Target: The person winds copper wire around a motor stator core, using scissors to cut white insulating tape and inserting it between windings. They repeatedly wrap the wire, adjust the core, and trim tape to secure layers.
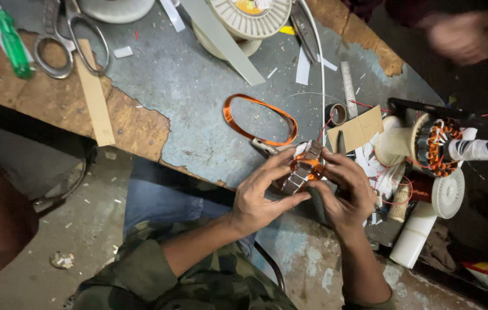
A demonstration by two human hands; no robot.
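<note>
My left hand [261, 192] and my right hand [344, 192] both grip a small motor stator [304, 169] with a metal core and copper windings, held just off the near edge of the worn table [198, 80]. A loose oval coil of copper wire [258, 119] lies on the table just beyond my hands. A piece of brown card [356, 131] sits to the right of the coil.
Large scissors [69, 37], a green-handled tool [13, 43] and a card strip [94, 95] lie at the far left. Wire spools [249, 17] stand at the back. A wound stator on a stand [436, 146] is at the right. Another person's blurred hand [462, 37] is top right.
</note>
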